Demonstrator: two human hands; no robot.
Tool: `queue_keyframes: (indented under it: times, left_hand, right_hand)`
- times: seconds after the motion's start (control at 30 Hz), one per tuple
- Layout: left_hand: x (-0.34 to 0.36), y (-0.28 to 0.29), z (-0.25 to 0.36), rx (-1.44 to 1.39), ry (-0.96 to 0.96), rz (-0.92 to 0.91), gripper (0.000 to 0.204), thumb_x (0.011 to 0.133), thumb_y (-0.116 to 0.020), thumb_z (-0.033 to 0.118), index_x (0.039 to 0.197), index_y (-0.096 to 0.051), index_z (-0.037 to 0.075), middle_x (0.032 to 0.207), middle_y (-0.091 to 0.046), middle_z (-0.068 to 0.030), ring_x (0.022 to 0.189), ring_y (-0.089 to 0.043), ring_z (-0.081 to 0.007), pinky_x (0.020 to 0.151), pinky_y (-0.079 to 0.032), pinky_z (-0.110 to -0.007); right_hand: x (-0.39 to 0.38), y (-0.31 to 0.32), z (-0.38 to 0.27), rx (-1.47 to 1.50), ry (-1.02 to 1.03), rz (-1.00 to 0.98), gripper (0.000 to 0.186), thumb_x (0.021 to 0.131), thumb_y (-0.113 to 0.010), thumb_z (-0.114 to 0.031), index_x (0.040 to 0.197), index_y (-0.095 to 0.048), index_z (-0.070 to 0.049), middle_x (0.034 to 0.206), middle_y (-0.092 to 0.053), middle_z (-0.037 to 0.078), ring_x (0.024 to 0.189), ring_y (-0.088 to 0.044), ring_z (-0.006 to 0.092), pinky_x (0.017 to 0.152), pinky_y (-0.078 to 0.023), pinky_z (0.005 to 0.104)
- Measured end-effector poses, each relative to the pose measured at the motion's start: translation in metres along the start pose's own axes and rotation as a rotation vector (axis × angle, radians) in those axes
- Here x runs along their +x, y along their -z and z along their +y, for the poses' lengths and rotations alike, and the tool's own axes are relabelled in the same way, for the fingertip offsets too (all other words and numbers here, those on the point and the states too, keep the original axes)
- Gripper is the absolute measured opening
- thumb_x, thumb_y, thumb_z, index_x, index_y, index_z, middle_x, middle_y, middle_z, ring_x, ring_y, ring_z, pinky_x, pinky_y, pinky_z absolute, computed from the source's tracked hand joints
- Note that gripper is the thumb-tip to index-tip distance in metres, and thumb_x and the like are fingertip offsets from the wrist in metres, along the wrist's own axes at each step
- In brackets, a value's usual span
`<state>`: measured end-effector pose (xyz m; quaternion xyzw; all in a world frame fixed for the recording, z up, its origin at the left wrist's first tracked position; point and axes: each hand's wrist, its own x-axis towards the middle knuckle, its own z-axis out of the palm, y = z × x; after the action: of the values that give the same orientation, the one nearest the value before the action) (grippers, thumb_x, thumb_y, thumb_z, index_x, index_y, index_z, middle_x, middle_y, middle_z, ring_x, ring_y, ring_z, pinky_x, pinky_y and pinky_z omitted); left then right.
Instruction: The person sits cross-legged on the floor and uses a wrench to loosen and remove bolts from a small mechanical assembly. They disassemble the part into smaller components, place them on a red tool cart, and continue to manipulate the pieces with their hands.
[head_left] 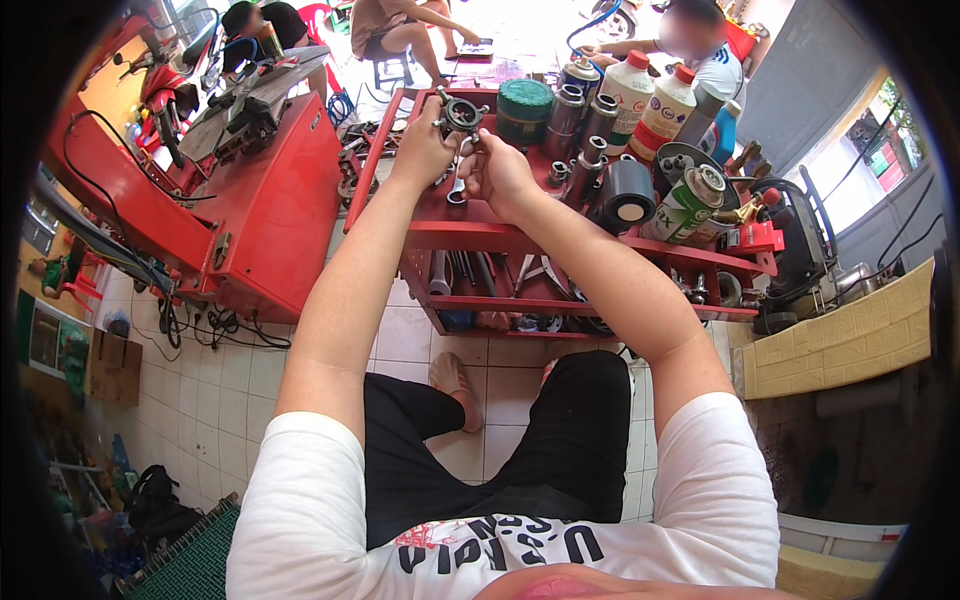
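Above the top tray of a red tool cart (450, 237), both my arms reach forward. My left hand (424, 152) is closed around the edge of a dark, round metal part (462, 114) with short lugs on its rim. Just right of it, my right hand (500, 172) has its fingers curled on a silver wrench (457, 187), whose lower end points down toward the tray. The wrench's upper end is close under the round part; I cannot tell whether they touch. Small dark parts on the tray are half hidden behind my hands.
Right on the tray stand a green tub (524, 112), steel sockets (565, 108), white bottles with red caps (668, 105) and a green-white spray can (688, 203). Lower shelves hold tools. Left is a red lift (275, 210); several people sit beyond the cart.
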<state>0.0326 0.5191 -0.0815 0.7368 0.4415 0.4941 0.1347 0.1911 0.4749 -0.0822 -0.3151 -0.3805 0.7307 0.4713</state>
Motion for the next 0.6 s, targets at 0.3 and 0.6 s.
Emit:
queue_keyframes:
  times: [0.3, 0.6]
  left_hand:
    - [0.001, -0.001, -0.001, -0.055, -0.042, 0.025, 0.037, 0.087, -0.068, 0.009, 0.117, -0.047, 0.007, 0.102, -0.071, -0.0182, 0.101, -0.068, -0.0413, 0.081, -0.051, -0.049]
    - [0.001, -0.003, -0.004, -0.040, -0.027, 0.028, 0.037, 0.087, -0.068, 0.009, 0.116, -0.047, 0.006, 0.100, -0.070, -0.0193, 0.100, -0.068, -0.0426, 0.080, -0.051, -0.049]
  right_hand:
    - [0.002, -0.007, 0.005, -0.158, 0.193, 0.080, 0.036, 0.109, -0.043, -0.038, 0.102, -0.057, -0.005, 0.070, -0.059, 0.004, 0.044, -0.050, 0.0139, 0.046, -0.050, 0.0340]
    - [0.000, 0.000, 0.000, -0.029, 0.030, 0.020, 0.037, 0.108, -0.044, -0.040, 0.099, -0.056, -0.007, 0.071, -0.058, 0.004, 0.045, -0.049, 0.0135, 0.047, -0.050, 0.0344]
